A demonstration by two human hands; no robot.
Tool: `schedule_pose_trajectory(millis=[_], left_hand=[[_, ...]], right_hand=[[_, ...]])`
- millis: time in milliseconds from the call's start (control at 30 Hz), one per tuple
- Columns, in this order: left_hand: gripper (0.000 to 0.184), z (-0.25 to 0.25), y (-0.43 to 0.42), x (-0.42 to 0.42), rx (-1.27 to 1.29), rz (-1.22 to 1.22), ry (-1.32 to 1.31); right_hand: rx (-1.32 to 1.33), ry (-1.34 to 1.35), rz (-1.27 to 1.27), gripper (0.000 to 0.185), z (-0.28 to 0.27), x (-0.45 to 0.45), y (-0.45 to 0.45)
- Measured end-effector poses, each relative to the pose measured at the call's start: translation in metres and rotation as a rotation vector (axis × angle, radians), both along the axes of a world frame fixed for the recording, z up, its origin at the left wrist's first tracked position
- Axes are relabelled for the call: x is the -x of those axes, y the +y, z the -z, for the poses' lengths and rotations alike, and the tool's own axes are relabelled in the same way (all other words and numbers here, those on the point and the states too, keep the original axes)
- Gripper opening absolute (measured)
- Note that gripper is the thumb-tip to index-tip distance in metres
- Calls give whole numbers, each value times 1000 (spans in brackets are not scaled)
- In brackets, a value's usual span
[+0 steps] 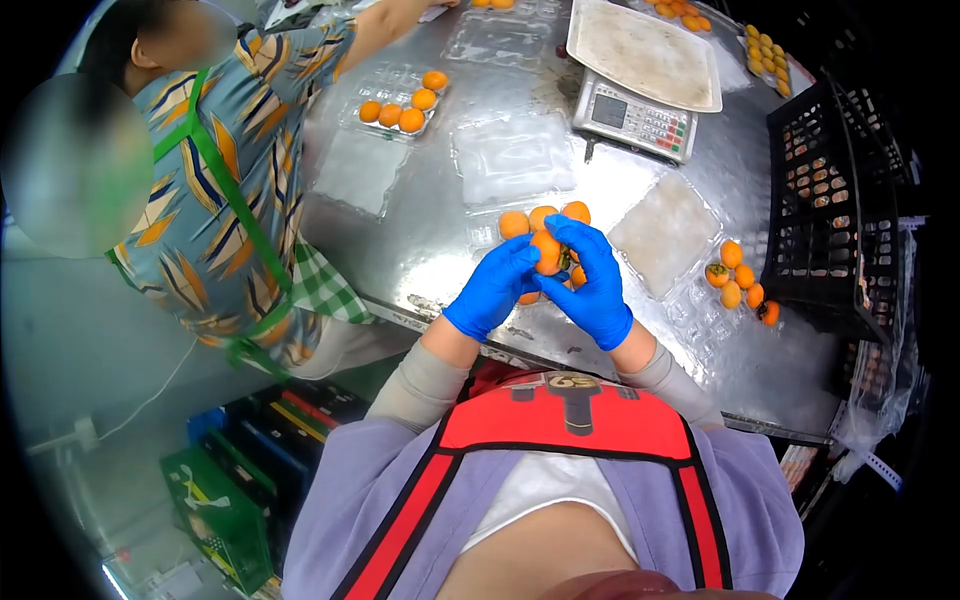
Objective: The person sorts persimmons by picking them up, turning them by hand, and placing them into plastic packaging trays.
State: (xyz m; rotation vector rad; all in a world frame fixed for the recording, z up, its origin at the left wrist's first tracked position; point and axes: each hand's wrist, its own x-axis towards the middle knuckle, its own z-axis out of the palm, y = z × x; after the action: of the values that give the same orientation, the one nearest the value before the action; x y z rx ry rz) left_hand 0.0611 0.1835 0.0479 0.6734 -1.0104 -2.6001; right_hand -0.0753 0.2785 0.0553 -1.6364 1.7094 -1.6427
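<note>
We see both hands raised over a shiny grey metal worktop [425, 225], meeting in front of a red bib with black edging [480, 420]. Between them sits a round orange persimmon with a leafy green cap [545, 256], level with the fingertips and well forward of both palms. Our left hand in a blue glove [528, 256] bears on the fruit's left side with its fingertips, the fingers bent and drawn narrow. Our right hand in a matching blue glove [556, 258] closes on it from the other side, fingers over the top and thumb low, the leafy cap turned towards this hand.

Directly beneath the hands we have a clear moulded plastic tray [483, 232] carrying more orange persimmons [514, 224]; three show just beyond the fingertips, others only partly, behind the gloves. To the right of our right hand lies a flat clear plastic piece [660, 235], and past it a loose cluster of orange persimmons [744, 276] near a black slatted plastic crate [825, 190]. Farther off stands a white electronic scale with a broad pan [640, 118]. At our left, a co-worker in a patterned shirt [215, 190] reaches across the worktop.
</note>
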Motion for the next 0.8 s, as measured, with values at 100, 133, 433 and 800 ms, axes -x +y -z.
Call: schedule_pose_trajectory(millis=[100,133,433,800], left_hand=[[52,3,-2,-1,120,-15,-8],[52,5,-3,-1,120,-14,-9],[52,-8,-3,-3,200,-56,-31],[52,-1,1,-6,169,-9,-61]], right_hand=[[-24,-11,-7,64,-5,-2,1],[-53,-72,-8,64,-7,-3,1],[-126,-148,-32,61,4,0,1],[-93,-129,-43,61,-1,-4,5]])
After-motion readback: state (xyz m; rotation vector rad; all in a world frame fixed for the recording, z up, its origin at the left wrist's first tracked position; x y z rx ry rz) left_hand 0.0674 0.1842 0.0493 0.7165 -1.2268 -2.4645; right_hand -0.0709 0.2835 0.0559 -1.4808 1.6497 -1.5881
